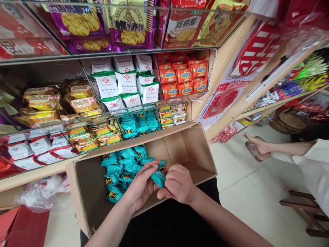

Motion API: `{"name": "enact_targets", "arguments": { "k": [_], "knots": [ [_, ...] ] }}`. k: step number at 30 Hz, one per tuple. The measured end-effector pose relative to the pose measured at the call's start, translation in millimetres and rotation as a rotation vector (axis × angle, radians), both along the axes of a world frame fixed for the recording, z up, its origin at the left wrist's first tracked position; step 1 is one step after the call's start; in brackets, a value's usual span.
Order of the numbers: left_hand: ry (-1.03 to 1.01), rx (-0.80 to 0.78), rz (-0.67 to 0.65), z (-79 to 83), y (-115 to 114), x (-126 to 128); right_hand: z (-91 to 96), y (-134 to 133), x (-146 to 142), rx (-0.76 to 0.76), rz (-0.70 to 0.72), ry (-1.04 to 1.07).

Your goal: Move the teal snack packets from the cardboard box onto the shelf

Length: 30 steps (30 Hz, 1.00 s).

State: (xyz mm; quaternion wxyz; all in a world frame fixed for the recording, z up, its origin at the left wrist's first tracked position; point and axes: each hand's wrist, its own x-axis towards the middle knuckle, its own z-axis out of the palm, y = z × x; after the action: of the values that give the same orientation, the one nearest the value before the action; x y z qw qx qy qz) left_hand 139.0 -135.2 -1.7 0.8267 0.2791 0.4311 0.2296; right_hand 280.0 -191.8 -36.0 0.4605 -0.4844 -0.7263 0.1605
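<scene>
While leaning over the cardboard box (199, 151), clamping left hand (140, 188) and right hand (180, 184) together on one teal packet (157, 178) just above the heap of packets (120, 168) inside, with some already stacked in the shelf bin (144, 138) beyond and, judging by the heap, many left.

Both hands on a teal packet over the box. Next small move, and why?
Probably lift the teal packet up toward the shelf bin that holds matching teal wrappers. The left hand and right hand both grip it above the cardboard box, where loose packets lie, and that bin sits just above.
</scene>
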Motion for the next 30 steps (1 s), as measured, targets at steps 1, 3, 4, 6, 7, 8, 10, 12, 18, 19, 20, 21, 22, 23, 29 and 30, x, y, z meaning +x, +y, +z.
{"name": "enact_targets", "arguments": {
  "k": [1, 3, 4, 6, 7, 8, 10, 12, 18, 19, 20, 21, 22, 23, 29, 30],
  "knots": [
    [-0.011, 0.04, 0.053, 0.3, -0.1, -1.2, 0.5, -2.4, -3.9, 0.029, -0.07, 0.082],
    [-0.033, 0.105, 0.111, 0.8, 0.0, -3.1, 1.6, -4.9, -12.0, -0.027, -0.232, 0.349],
    [-0.033, 0.14, 0.13, 1.2, 0.0, -3.5, 1.9, -4.8, -15.8, -0.12, -0.276, 0.508],
    [-0.011, 0.219, 0.149, 2.4, -0.1, -3.2, 2.2, -2.1, -21.7, -0.378, -0.236, 0.792],
    [0.008, 0.257, 0.154, 2.9, -0.3, -2.5, 2.2, -0.2, -23.5, -0.502, -0.173, 0.892],
    [0.027, 0.29, 0.158, 3.2, -0.7, -1.7, 2.1, 1.7, -24.4, -0.596, -0.117, 0.962],
    [0.065, 0.334, 0.162, 3.0, -1.4, -0.6, 2.0, 4.3, -23.7, -0.684, -0.056, 1.03],
    [0.101, 0.355, 0.16, 1.7, -1.8, -0.8, 1.7, 5.0, -20.4, -0.7, -0.055, 1.053],
    [0.111, 0.39, 0.046, -3.0, 1.7, -4.4, -1.8, 4.5, -9.3, -0.671, -0.151, 1.04],
    [0.117, 0.373, 0.07, -3.8, 2.0, -3.6, -2.5, 4.9, -9.3, -0.691, -0.157, 1.059],
    [0.116, 0.353, 0.117, -4.7, 1.7, -2.2, -3.1, 5.3, -10.0, -0.708, -0.172, 1.089],
    [0.103, 0.33, 0.173, -5.8, 0.7, -0.3, -3.7, 5.7, -11.5, -0.712, -0.193, 1.133],
    [0.082, 0.307, 0.218, -7.2, -1.0, 1.8, -4.4, 5.9, -13.6, -0.707, -0.21, 1.187],
    [0.055, 0.285, 0.241, -8.9, -3.3, 3.9, -5.1, 5.8, -16.0, -0.7, -0.216, 1.243],
    [-0.015, 0.185, 0.152, -16.9, -16.1, 8.9, -8.1, 3.9, -26.5, -0.653, -0.134, 1.377],
    [-0.005, 0.201, 0.163, -16.3, -14.0, 8.2, -7.9, 4.2, -25.6, -0.659, -0.139, 1.378]
  ]
}}
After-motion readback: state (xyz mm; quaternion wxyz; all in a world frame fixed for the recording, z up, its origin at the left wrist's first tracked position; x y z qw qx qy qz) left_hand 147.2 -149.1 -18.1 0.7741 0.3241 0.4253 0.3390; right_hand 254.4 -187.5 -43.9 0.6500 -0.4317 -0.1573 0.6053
